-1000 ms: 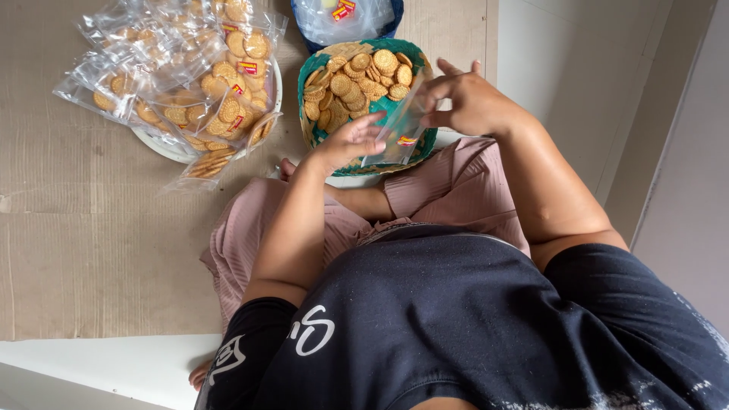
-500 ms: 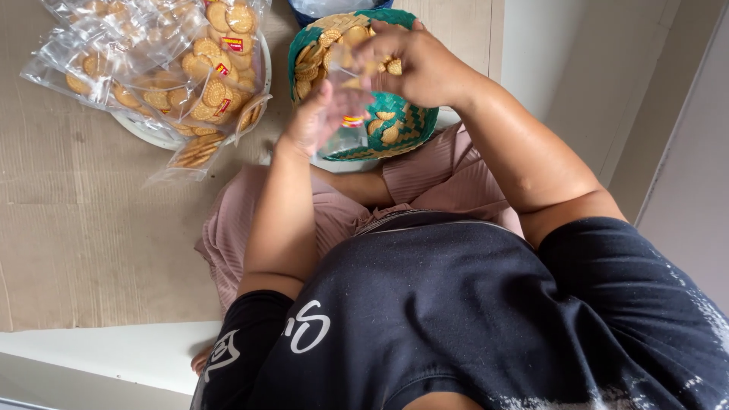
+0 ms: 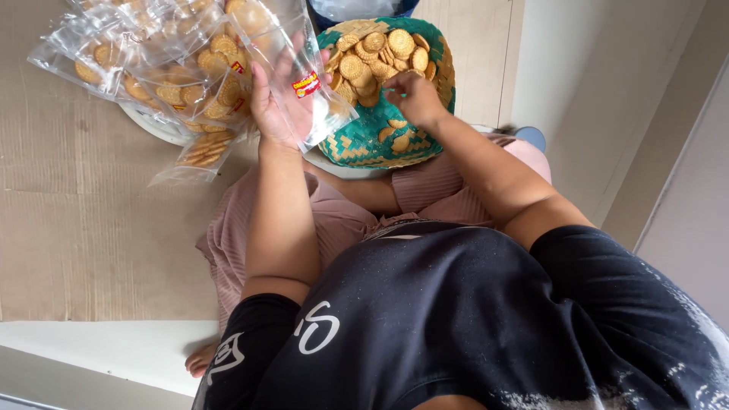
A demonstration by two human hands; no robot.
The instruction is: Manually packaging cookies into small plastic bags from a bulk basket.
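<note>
Biscuits (image 3: pixel 383 53) fill the green woven basket (image 3: pixel 364 148) — right hand (image 3: pixel 410 95) pinching some, left hand (image 3: pixel 277 99) gripping an empty clear bag (image 3: pixel 304 83). Filled packets (image 3: pixel 175 76) already pile beside it; much appears left to pack.

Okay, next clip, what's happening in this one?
A seated person is bagging round biscuits. The left hand holds up a clear plastic bag, while the right hand reaches into a green woven basket of loose biscuits. Filled bags lie piled on a white plate to the left, on the cardboard-covered floor.
</note>
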